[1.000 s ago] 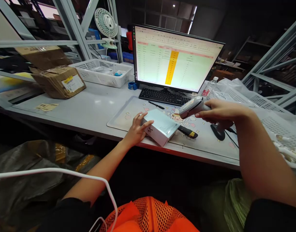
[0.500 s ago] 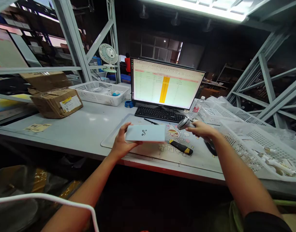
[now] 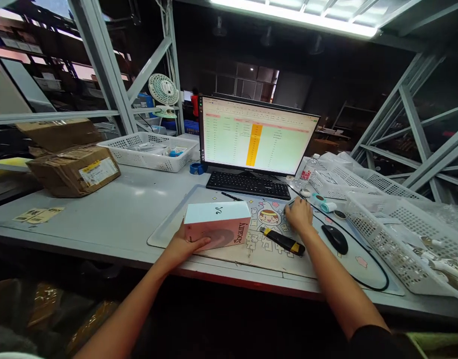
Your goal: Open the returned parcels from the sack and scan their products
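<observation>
My left hand [image 3: 182, 249] grips a pink and pale-blue box [image 3: 217, 234] printed with "beauty" by its left end, thumb on the front face, just above the desk mat's front part. To the right, my right hand [image 3: 299, 214] is low on the mat with its fingers curled round the barcode scanner, which the hand almost wholly hides. Near that wrist lies a black and yellow utility knife [image 3: 283, 241]. A black mouse [image 3: 334, 239] is right of the forearm. Behind the box are a pen [image 3: 232, 196] and a black keyboard [image 3: 247, 185].
A monitor [image 3: 257, 134] showing a spreadsheet stands behind the keyboard. White baskets [image 3: 386, 244] line the right side; another white basket [image 3: 150, 159] and an open cardboard box [image 3: 75, 172] stand at left. A black cable [image 3: 378, 271] loops over the mat's right side.
The box has tilted so its pink front shows. My right hand has lowered the scanner from the air to the mat. The mouse and small items beyond are now more visible.
</observation>
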Motion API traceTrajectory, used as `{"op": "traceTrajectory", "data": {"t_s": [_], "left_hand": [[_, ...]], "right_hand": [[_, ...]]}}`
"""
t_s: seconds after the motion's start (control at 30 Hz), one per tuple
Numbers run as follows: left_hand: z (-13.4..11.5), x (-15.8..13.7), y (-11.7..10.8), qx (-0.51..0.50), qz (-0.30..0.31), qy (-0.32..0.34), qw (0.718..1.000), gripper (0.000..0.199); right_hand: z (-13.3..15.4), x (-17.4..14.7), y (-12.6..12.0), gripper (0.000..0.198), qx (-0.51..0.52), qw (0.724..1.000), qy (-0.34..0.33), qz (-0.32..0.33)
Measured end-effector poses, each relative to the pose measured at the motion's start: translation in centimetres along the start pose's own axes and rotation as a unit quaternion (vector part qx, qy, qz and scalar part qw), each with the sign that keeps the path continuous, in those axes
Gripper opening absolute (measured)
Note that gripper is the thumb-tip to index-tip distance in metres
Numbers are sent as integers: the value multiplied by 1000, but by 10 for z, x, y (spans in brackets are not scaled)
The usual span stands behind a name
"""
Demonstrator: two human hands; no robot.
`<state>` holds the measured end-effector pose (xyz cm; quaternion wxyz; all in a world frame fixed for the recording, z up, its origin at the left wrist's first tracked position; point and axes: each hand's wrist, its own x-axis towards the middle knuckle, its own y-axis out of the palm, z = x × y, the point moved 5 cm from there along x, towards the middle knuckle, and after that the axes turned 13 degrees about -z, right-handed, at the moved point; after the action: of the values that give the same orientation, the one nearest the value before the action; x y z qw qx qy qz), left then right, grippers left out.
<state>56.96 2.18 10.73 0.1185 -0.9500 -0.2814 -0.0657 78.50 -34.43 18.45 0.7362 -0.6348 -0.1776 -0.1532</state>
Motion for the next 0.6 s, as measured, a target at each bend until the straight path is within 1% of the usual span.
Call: {"op": "traceTrajectory", "data": {"t_s": [0.03, 0.07, 0.13, 0.2, 0.23, 0.3, 0.37, 0.43, 0.5, 0.6], "left_hand": [[-1, 0, 1, 0, 6, 1, 1000, 83], [-2, 1, 2, 2, 7, 5, 1000, 81], [-2, 3, 2, 11, 8, 6, 1000, 81], [0, 5, 1, 23, 4, -1, 1000, 82], [2, 6, 1, 25, 3, -6, 1000, 83], [4, 5, 0, 16, 7, -16, 1000, 80], [4, 5, 1, 3, 17, -21, 1000, 75], [2, 4, 3, -5, 24, -21, 999, 67], [-1, 3, 3, -10, 18, -18, 1000, 64], [-5, 2, 2, -9, 5, -9, 1000, 61]], "right_hand": [[13, 7, 1, 57, 12, 999, -26, -14], [28, 14, 5, 53, 27, 998, -55, -15], [56, 25, 19, 47, 47, 994, -100, 20], [76, 35, 33, 45, 51, 991, -106, 61], [83, 38, 38, 46, 52, 991, -100, 66], [92, 42, 40, 50, 57, 993, -90, 57], [98, 39, 33, 50, 69, 993, -89, 42], [102, 32, 20, 47, 87, 991, -96, 40], [108, 24, 1, 44, 109, 987, -106, 41], [120, 15, -36, 41, 141, 982, -122, 34]]}}
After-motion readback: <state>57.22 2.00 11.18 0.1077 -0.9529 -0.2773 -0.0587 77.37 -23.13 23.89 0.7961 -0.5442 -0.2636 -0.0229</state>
